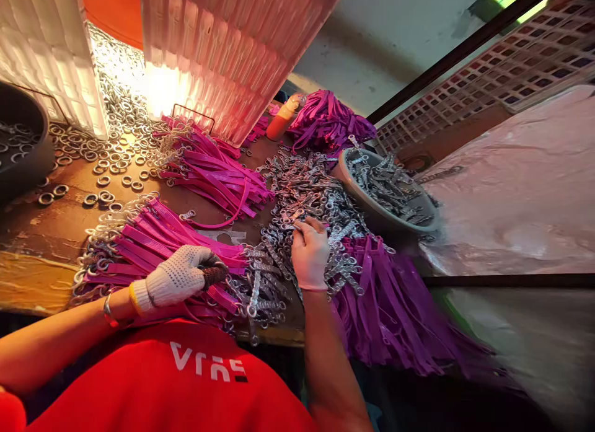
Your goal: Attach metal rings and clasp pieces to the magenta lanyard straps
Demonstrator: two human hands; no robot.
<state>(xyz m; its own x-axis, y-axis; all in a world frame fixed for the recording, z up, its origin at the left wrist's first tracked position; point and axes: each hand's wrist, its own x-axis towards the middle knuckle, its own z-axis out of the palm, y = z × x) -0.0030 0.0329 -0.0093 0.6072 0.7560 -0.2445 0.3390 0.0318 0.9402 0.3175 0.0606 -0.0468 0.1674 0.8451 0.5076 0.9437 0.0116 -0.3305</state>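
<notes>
Nearest, the left hand [179, 276] in a white knit glove grips a dark handle over 2 bundles of ring-fitted magenta straps [186, 240], finished apparently, while the bare right hand [310, 253] pinches within the heap of loose silver metal clips [307, 193], suggesting many remain.

The left hand [179, 276] wears a white knitted glove with a yellow cuff, a thin metal bangle at the wrist. The right hand [309, 253] wears a thin pale glove. The shirt is red with white lettering, both forearms unsleeved
</notes>
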